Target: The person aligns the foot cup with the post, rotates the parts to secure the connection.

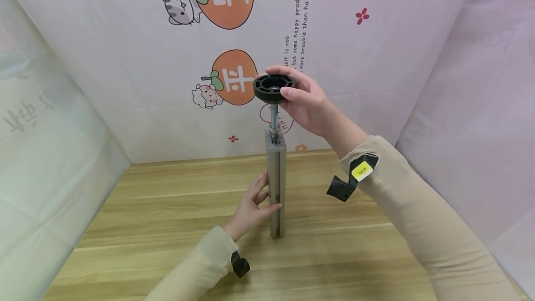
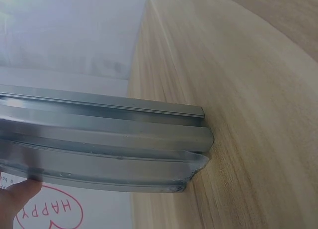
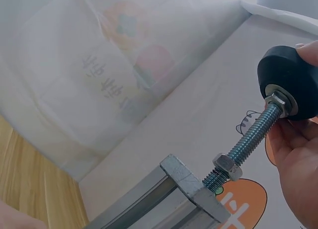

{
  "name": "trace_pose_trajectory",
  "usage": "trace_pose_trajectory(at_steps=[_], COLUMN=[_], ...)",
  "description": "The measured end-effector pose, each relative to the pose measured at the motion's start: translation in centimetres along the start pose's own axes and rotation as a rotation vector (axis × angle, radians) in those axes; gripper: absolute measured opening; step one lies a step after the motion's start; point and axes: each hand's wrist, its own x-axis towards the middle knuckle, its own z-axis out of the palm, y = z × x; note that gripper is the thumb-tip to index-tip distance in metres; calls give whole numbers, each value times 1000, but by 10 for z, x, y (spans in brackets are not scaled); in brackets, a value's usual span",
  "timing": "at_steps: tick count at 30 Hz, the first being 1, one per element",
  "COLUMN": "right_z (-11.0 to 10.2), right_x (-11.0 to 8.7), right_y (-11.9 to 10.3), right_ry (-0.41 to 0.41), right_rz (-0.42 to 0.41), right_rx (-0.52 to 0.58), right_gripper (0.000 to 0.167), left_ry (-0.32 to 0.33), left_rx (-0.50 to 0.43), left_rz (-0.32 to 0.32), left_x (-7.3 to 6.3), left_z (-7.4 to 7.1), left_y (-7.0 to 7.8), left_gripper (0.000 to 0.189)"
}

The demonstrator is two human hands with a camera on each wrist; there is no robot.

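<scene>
An aluminium extrusion profile (image 1: 276,171) stands upright on the wooden table, and its lower end meets the tabletop in the left wrist view. My left hand (image 1: 249,212) grips it low down, thumb on the near side. From the profile's top end plate rises a levelling foot: a threaded rod (image 3: 252,133) with a hex nut (image 3: 227,166) a little above the plate, topped by a round black base (image 3: 278,72). Thumb and fingers of my right hand (image 1: 308,106) hold that base by its rim. How deep the rod sits in the profile is hidden.
The wooden table (image 1: 159,217) extends on both sides of the profile. Behind it hangs a white printed cloth (image 1: 167,106) with orange fruit drawings. More pale cloth stands at the left (image 1: 46,152) and right (image 1: 468,120). Black camera mounts (image 1: 342,187) sit on both sleeves.
</scene>
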Motion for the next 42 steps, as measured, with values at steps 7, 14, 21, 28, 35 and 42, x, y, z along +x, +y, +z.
trace_pose_trajectory(at_steps=[7, 14, 21, 28, 35, 42], right_z=[7, 15, 21, 23, 26, 19], right_x=[-2, -4, -4, -5, -3, -2], right_y=[-9, -11, -9, -7, 0, 12], right_ry=[61, 195, 281, 357, 425, 417], right_rz=[12, 26, 12, 7, -192, -479], right_rx=[-108, -240, -358, -442, -789, -1080], right_gripper=[33, 29, 25, 21, 31, 35], left_ry=[-2, -1, -6, -3, 1, 8], left_rx=[6, 4, 0, 5, 16, 9], left_rz=[9, -1, 3, 18, 37, 54], left_x=[1, 2, 2, 0, 2, 1], left_z=[0, 0, 1, 2, 2, 2], left_y=[-1, -1, 0, 0, -3, -1], left_gripper=[94, 93, 95, 97, 99, 101])
